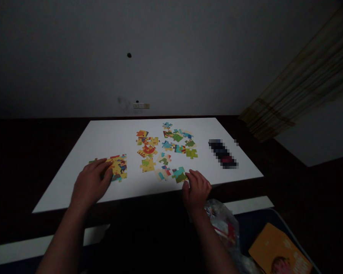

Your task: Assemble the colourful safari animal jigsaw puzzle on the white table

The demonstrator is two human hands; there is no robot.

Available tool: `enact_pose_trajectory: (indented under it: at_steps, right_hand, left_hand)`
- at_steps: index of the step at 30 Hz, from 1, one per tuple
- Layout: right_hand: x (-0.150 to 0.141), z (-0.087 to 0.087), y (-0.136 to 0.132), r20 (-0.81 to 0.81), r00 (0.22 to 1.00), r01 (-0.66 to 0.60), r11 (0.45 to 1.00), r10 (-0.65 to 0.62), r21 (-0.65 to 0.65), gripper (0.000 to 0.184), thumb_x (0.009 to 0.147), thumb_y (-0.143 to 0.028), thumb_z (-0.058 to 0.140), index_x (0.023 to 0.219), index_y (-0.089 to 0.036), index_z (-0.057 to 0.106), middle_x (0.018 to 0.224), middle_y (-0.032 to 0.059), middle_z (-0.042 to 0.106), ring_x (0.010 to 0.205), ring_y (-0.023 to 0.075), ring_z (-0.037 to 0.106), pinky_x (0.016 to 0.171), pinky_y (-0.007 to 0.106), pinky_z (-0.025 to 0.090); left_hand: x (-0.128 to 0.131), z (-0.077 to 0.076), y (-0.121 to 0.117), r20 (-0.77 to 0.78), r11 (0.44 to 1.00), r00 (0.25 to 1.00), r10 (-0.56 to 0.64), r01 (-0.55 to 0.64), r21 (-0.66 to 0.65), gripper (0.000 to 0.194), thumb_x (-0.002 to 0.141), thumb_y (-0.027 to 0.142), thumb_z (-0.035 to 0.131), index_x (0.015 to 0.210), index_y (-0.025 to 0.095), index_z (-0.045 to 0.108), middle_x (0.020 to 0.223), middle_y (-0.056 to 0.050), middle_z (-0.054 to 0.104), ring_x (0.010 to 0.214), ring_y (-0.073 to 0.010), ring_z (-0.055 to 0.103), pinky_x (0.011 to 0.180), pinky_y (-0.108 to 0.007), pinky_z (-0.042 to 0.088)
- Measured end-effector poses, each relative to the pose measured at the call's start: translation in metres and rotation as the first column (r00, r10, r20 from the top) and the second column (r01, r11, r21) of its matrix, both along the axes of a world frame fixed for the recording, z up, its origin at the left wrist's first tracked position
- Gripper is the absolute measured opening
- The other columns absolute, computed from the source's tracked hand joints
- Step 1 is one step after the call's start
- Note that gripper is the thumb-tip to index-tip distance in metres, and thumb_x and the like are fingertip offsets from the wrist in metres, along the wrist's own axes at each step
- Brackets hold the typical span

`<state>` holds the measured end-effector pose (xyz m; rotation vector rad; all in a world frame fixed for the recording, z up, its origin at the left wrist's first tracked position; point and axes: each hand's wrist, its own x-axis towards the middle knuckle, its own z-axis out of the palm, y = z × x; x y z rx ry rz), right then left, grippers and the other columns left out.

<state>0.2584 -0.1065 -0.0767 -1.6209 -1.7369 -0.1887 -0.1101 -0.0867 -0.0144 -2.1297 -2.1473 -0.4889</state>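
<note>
My left hand [92,182] lies on a joined section of jigsaw puzzle [120,166], mostly yellow with small figures. Its fingers are stretched out over the left part, hiding some of it. At the table's near edge my right hand [197,188] has curled fingers, with thumb and index finger at the right edge of a teal and green puzzle piece [179,174]. Left of that piece lies a cream puzzle piece [162,174]. Yellow and orange pieces [148,151] form a loose group mid-table, and green and blue pieces [179,147] are scattered farther right.
The white table [231,131] stands before a grey wall with a socket strip [141,105]. A dark pixelated object [223,154] lies on its right side. Below right are a clear plastic bag [224,224] and an orange box or booklet [277,247]. A curtain [297,83] hangs right.
</note>
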Motion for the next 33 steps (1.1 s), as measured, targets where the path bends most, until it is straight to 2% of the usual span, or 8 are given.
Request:
enact_pose_trajectory:
  at_steps: [6,18,21,24,27,29,33]
  right_hand:
    - [0.000,0.003,-0.002,0.005,1.000,-0.003,1.000,0.003,-0.016,0.031,0.091,-0.032,0.043,0.115,-0.022,0.061,0.124,0.0089,0.060,0.122,0.0294,0.046,0.100,0.048,0.028]
    - [-0.001,0.002,-0.002,-0.001,1.000,-0.001,1.000,0.001,-0.021,0.030,0.091,-0.031,0.044,0.115,-0.022,0.061,0.125,0.0085,0.059,0.123,0.0286,0.045,0.101,0.049,0.028]
    - [-0.002,0.008,-0.005,0.001,1.000,-0.004,0.999,0.004,-0.047,0.030,0.091,-0.030,0.045,0.115,-0.022,0.061,0.126,0.0083,0.059,0.123,0.0288,0.045,0.101,0.049,0.027]
    - [0.004,0.024,-0.003,-0.006,1.000,-0.013,0.992,0.012,-0.126,0.027,0.091,-0.030,0.046,0.111,-0.023,0.062,0.121,0.0066,0.062,0.117,0.0272,0.049,0.099,0.045,0.031]
    - [0.018,0.046,0.016,-0.007,1.000,-0.017,0.976,0.015,-0.216,0.027,0.091,-0.030,0.045,0.112,-0.023,0.060,0.113,0.0057,0.065,0.107,0.0251,0.053,0.091,0.040,0.037]
    - [0.028,0.058,0.037,0.028,1.000,0.004,0.974,0.002,-0.227,0.032,0.090,-0.030,0.046,0.119,-0.021,0.057,0.118,0.0075,0.063,0.111,0.0269,0.050,0.092,0.040,0.037]
    - [0.040,0.068,0.078,0.109,0.994,0.026,0.956,0.006,-0.294,0.044,0.087,-0.032,0.049,0.129,-0.017,0.051,0.124,0.0118,0.059,0.114,0.0317,0.047,0.092,0.043,0.038]
  left_hand:
    - [-0.002,-0.003,0.000,-0.006,1.000,1.000,-0.007,0.007,0.015,0.042,0.091,0.042,0.041,0.119,0.020,0.065,0.131,-0.007,0.057,0.123,-0.0280,0.048,0.104,-0.047,0.040]
    - [-0.005,-0.005,0.000,-0.033,0.999,0.999,-0.022,0.023,0.037,0.040,0.092,0.042,0.041,0.117,0.022,0.065,0.131,-0.006,0.057,0.124,-0.0275,0.048,0.105,-0.045,0.039]
    - [-0.004,-0.005,0.000,-0.040,0.999,0.999,-0.017,0.018,0.033,0.040,0.092,0.042,0.041,0.118,0.023,0.064,0.131,-0.005,0.057,0.124,-0.0274,0.047,0.104,-0.045,0.040]
    - [-0.003,-0.004,-0.001,-0.038,0.999,0.999,-0.018,0.019,0.032,0.040,0.092,0.042,0.040,0.118,0.022,0.064,0.132,-0.005,0.057,0.124,-0.0278,0.047,0.105,-0.045,0.039]
    - [-0.003,-0.003,-0.002,-0.019,1.000,1.000,-0.015,0.015,0.023,0.040,0.091,0.041,0.041,0.118,0.023,0.063,0.132,-0.004,0.056,0.124,-0.0286,0.047,0.104,-0.046,0.040]
    - [-0.002,-0.002,-0.002,-0.002,1.000,1.000,-0.009,0.009,0.015,0.039,0.091,0.041,0.040,0.117,0.025,0.063,0.132,-0.003,0.056,0.124,-0.0291,0.047,0.103,-0.046,0.040]
    - [-0.004,-0.004,-0.002,0.007,0.999,1.000,-0.016,0.016,0.029,0.040,0.091,0.041,0.040,0.118,0.023,0.063,0.131,-0.005,0.057,0.125,-0.0294,0.046,0.105,-0.047,0.038]
